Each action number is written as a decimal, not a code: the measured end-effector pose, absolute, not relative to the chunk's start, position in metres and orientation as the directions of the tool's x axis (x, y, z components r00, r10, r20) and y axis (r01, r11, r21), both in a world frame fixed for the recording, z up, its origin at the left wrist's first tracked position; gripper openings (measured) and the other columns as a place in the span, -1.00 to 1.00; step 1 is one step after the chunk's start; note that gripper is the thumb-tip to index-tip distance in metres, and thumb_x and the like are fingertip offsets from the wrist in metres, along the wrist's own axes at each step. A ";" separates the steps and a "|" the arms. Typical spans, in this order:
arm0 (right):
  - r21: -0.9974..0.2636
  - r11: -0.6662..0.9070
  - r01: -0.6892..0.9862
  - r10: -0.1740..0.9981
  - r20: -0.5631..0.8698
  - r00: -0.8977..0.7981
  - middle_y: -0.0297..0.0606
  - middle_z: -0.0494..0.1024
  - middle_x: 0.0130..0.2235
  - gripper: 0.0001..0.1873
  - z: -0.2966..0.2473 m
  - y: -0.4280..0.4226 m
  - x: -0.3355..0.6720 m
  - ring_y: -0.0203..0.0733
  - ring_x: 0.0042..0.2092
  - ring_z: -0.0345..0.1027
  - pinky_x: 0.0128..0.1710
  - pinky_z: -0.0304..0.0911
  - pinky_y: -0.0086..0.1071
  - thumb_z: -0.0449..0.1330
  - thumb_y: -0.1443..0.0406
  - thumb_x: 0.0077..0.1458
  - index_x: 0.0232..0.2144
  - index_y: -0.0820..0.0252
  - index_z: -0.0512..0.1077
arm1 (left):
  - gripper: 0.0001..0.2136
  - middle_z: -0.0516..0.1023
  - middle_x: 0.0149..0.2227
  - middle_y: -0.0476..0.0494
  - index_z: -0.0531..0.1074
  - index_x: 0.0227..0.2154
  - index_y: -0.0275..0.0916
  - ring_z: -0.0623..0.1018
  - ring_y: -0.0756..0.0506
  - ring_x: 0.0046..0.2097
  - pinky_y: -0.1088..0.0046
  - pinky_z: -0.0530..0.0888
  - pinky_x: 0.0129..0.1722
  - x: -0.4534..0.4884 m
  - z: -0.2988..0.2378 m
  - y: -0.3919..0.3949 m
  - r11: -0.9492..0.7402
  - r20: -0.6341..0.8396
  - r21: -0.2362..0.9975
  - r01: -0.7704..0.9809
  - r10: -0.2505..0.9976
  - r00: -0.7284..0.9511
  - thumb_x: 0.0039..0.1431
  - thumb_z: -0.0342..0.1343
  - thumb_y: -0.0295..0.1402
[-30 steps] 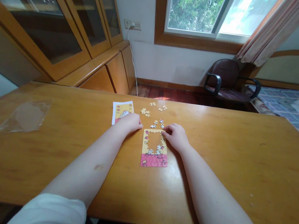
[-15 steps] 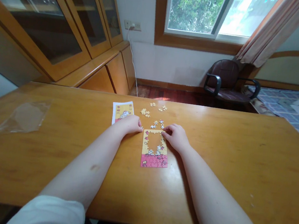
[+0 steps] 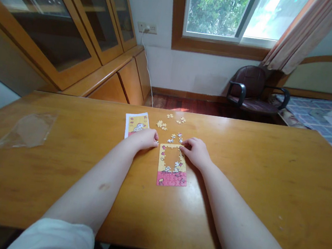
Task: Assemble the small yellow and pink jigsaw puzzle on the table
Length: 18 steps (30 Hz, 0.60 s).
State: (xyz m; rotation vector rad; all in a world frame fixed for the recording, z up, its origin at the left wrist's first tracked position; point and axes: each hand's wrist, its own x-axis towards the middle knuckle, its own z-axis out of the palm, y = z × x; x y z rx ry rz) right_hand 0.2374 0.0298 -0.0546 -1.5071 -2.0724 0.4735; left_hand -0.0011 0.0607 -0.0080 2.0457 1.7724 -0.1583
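A small yellow and pink jigsaw puzzle (image 3: 171, 177) lies on the wooden table (image 3: 55, 175), its border joined and its middle bare. My left hand (image 3: 143, 138) rests curled at the puzzle's top left corner, fingertips touching it. My right hand (image 3: 196, 151) sits at the top right corner with the fingers pinched down on the edge. Whether a piece is under those fingertips is hidden. Several loose pieces (image 3: 168, 125) lie scattered just beyond the puzzle. A reference picture card (image 3: 135, 121) lies behind my left hand.
A clear plastic bag (image 3: 26, 129) lies at the table's left. A wooden cabinet with glass doors (image 3: 59, 24) stands to the left beyond the table. A dark armchair (image 3: 254, 91) sits under the window, and a bed (image 3: 329, 117) shows at the right.
Both hands stay at the puzzle's top corners with only slight finger shifts. The puzzle and loose pieces lie where they were.
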 end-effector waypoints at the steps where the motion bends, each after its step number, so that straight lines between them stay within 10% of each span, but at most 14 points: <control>1: -0.564 0.317 0.762 0.948 0.211 -0.239 -0.26 0.55 -0.30 -0.87 -0.055 0.030 0.238 -0.17 -0.21 0.37 -0.15 0.21 -0.32 0.29 0.23 0.01 -0.36 0.15 0.52 | -0.71 0.60 -0.21 -0.08 0.48 -0.23 -0.20 0.55 -0.07 -0.23 0.50 0.37 -0.31 -0.001 -0.007 0.060 -0.097 -0.360 0.244 0.965 0.915 0.183 -0.09 0.17 -0.34; 18: -0.566 0.316 0.761 0.948 0.211 -0.237 -0.26 0.55 -0.31 -0.87 -0.054 0.030 0.237 -0.16 -0.21 0.37 -0.15 0.20 -0.31 0.29 0.23 0.01 -0.36 0.15 0.52 | -0.84 0.61 -0.25 -0.07 0.54 -0.31 -0.18 0.53 -0.08 -0.22 0.44 0.37 -0.23 0.007 0.029 0.042 -0.171 -0.199 0.391 0.904 0.944 0.265 0.07 0.11 -0.31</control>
